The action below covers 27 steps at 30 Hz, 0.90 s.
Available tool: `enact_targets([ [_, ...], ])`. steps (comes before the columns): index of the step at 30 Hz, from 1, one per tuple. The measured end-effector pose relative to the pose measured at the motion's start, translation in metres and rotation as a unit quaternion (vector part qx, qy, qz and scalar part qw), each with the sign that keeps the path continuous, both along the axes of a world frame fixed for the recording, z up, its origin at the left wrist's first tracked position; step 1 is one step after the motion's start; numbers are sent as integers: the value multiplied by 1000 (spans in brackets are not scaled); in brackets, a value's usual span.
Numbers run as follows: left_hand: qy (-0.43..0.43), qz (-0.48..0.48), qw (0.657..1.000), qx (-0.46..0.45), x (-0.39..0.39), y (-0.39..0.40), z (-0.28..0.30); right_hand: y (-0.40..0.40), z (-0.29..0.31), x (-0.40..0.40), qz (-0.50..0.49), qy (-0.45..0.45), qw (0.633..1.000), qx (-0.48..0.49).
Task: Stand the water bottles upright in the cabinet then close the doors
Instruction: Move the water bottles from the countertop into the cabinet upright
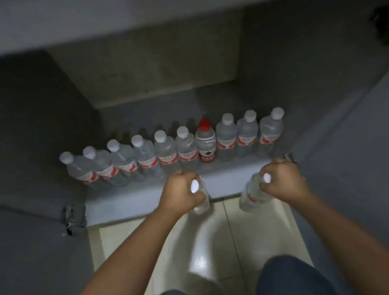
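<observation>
Evidently full and heavyish, each slick plastic water bottle hangs by its neck: left hand point(182, 194) fingers curl round one point(202, 201), right hand point(284, 179) round the other point(251, 198).

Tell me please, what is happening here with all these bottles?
A person is loading water bottles into a low cabinet whose two doors stand open. Ten bottles already stand upright in a row on the cabinet floor; nine have white caps, and one red-capped bottle stands among them. The left hand grips one white-capped bottle near its top, and the right hand grips another bottle, both held at the front edge, not yet set down. The doors are not yet closed.
</observation>
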<state>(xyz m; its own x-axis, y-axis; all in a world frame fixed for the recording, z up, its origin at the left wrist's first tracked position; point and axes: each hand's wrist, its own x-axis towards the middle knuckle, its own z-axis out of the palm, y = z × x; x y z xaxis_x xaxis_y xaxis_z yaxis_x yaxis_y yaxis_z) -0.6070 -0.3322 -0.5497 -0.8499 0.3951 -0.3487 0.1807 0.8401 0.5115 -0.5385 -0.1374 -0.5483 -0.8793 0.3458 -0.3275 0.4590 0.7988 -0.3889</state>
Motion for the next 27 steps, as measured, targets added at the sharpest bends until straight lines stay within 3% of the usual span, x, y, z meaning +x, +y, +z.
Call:
enact_targets([
  [5, 62, 1, 998, 13, -23, 11, -47, 10, -41, -21, 8, 41, 998, 41],
  [17, 139, -36, 989, -38, -42, 28, -55, 23, -48, -41, 66, 55, 992, 95],
  [24, 152, -87, 975, -136, -43, 32, -46, 27, -31, -53, 284, -8, 955, 83],
  [27, 148, -89, 973, -152, -41, 35, -51, 31, -26, -63, 320, -15, 943, 92],
])
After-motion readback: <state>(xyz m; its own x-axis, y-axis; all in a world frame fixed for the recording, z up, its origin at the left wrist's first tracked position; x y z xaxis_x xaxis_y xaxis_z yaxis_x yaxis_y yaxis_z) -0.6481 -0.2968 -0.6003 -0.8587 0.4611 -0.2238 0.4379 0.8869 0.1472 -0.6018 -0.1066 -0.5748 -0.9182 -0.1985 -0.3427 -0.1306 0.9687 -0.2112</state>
